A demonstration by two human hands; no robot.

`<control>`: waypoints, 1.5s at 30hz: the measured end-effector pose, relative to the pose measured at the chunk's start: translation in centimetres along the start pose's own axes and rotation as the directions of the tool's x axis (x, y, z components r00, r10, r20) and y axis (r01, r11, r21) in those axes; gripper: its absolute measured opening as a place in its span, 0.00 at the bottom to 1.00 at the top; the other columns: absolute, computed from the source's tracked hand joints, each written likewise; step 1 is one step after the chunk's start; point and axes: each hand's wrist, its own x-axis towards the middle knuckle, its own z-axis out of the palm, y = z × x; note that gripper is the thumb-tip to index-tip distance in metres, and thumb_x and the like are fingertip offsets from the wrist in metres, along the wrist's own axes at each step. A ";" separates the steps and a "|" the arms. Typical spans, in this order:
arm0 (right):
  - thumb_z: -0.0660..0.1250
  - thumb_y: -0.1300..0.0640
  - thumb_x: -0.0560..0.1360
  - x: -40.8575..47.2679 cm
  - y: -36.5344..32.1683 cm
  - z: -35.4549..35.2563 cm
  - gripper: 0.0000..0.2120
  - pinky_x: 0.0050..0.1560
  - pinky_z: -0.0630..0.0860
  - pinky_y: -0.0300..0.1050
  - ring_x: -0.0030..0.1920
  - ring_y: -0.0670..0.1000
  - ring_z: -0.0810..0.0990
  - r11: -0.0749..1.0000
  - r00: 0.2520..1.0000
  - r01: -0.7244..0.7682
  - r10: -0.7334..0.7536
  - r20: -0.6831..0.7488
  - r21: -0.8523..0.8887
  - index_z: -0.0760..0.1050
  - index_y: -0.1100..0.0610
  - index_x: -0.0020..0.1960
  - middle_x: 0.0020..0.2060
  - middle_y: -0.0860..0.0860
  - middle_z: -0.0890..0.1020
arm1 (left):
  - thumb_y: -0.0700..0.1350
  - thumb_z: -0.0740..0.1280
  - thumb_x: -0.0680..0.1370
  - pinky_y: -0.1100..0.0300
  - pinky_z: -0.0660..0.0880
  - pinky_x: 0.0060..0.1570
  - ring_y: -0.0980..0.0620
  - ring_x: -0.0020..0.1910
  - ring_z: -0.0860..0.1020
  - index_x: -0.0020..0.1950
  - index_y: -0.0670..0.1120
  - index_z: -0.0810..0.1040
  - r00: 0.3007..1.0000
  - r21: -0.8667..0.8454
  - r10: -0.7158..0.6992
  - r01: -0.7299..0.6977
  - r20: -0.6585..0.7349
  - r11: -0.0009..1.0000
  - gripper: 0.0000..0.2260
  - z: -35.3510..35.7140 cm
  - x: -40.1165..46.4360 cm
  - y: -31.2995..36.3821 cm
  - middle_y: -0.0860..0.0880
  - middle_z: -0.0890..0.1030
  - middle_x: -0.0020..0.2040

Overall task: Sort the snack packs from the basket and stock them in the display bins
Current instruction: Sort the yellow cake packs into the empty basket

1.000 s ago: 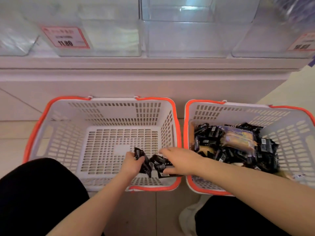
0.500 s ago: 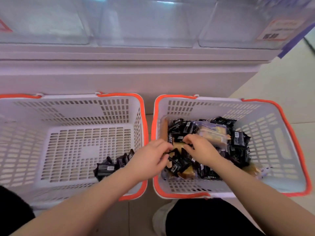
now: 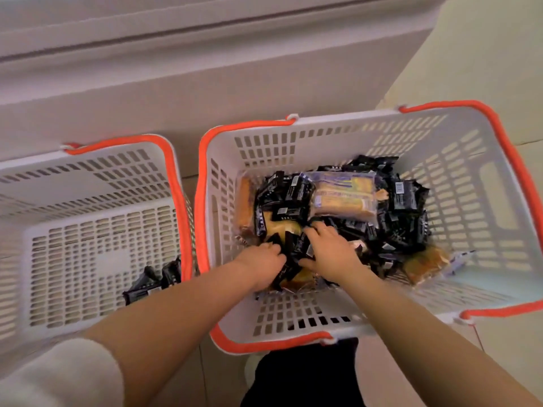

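Both hands have pushed deeper into the right basket (image 3: 499, 177) since half a second ago, and the view has dropped so the display bins are out of sight. Nearest, the left hand (image 3: 263, 264) curls its fingers around black snack packs (image 3: 289, 259) at the near edge of the heap, while the right hand (image 3: 329, 254) lies spread over the packs just beside it; whether it grips any cannot be told. Beyond them the heap of black packs is mixed with yellow-orange cake packs (image 3: 343, 198). In the left basket (image 3: 173, 177), only a small cluster of sorted black packs (image 3: 152, 282) lies by the near right corner. Sorting appears barely begun: most packs remain unsorted, and stocking has not started.
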 end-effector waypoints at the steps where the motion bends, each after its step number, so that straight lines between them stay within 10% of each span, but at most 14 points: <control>1: 0.67 0.43 0.72 0.5 -0.3 0.1 0.35 0.64 0.67 0.54 0.69 0.59 0.62 0.999 1.000 0.000 0.001 0.024 -0.046 0.57 0.55 0.72 0.70 0.56 0.62 | 0.38 0.58 0.78 0.51 0.71 0.52 0.43 0.62 0.67 0.68 0.42 0.65 1.000 0.027 0.006 -0.006 0.009 1.000 0.18 0.2 0.3 0.1 0.42 0.67 0.64; 9: 0.64 0.58 0.74 0.9 1.3 -1.0 0.26 0.55 0.74 0.55 0.60 0.62 0.72 0.992 0.986 -0.084 0.070 0.150 0.090 0.59 0.55 0.70 0.64 0.60 0.68 | 0.42 0.58 0.79 0.50 0.66 0.61 0.42 0.66 0.64 0.69 0.43 0.69 0.994 0.258 0.067 -0.087 0.086 0.962 0.17 1.1 1.1 0.2 0.42 0.66 0.67; 15: 0.66 0.57 0.75 -1.6 6.5 -2.2 0.10 0.48 0.74 0.48 0.49 0.54 0.76 0.970 0.991 -0.126 0.112 0.078 0.208 0.70 0.55 0.55 0.52 0.54 0.78 | 0.52 0.60 0.79 0.53 0.67 0.59 0.46 0.63 0.67 0.67 0.44 0.68 0.972 0.002 0.101 -0.103 -0.214 0.995 0.19 -0.4 1.8 -0.1 0.45 0.68 0.65; 31: 0.71 0.43 0.68 -2.0 8.5 -2.3 0.22 0.38 0.71 0.38 0.51 0.52 0.79 0.879 0.999 -0.036 0.043 -0.005 0.475 0.77 0.58 0.53 0.50 0.50 0.80 | 0.56 0.70 0.72 0.52 0.69 0.58 0.43 0.62 0.69 0.64 0.40 0.65 0.990 -0.174 -0.115 0.099 -0.086 0.980 0.29 -1.7 6.3 1.5 0.41 0.72 0.62; 35: 0.72 0.51 0.70 -2.3 7.3 -1.4 0.22 0.61 0.71 0.47 0.63 0.53 0.72 0.980 0.957 0.133 -0.166 0.239 0.149 0.76 0.57 0.61 0.66 0.51 0.71 | 0.56 0.70 0.72 0.53 0.75 0.49 0.45 0.54 0.75 0.62 0.41 0.72 0.998 -0.124 -0.036 0.042 0.048 0.991 0.26 -1.9 5.5 1.0 0.44 0.75 0.58; 41: 0.69 0.56 0.73 -1.4 5.9 -0.6 0.23 0.46 0.66 0.46 0.54 0.56 0.73 0.983 0.977 0.158 -0.143 0.156 -0.094 0.62 0.57 0.63 0.55 0.56 0.77 | 0.50 0.67 0.73 0.54 0.71 0.55 0.46 0.59 0.69 0.66 0.44 0.69 0.988 -0.005 0.146 -0.146 0.046 0.989 0.23 -2.0 3.4 -1.1 0.44 0.68 0.61; 45: 0.67 0.54 0.74 -1.8 6.2 -0.4 0.20 0.55 0.70 0.48 0.59 0.56 0.72 0.963 0.969 0.171 -0.126 0.214 -0.208 0.71 0.56 0.64 0.60 0.54 0.74 | 0.51 0.64 0.75 0.54 0.60 0.67 0.45 0.67 0.62 0.68 0.42 0.66 0.984 0.171 0.154 -0.167 0.090 0.971 0.24 -0.7 2.9 -1.8 0.43 0.62 0.69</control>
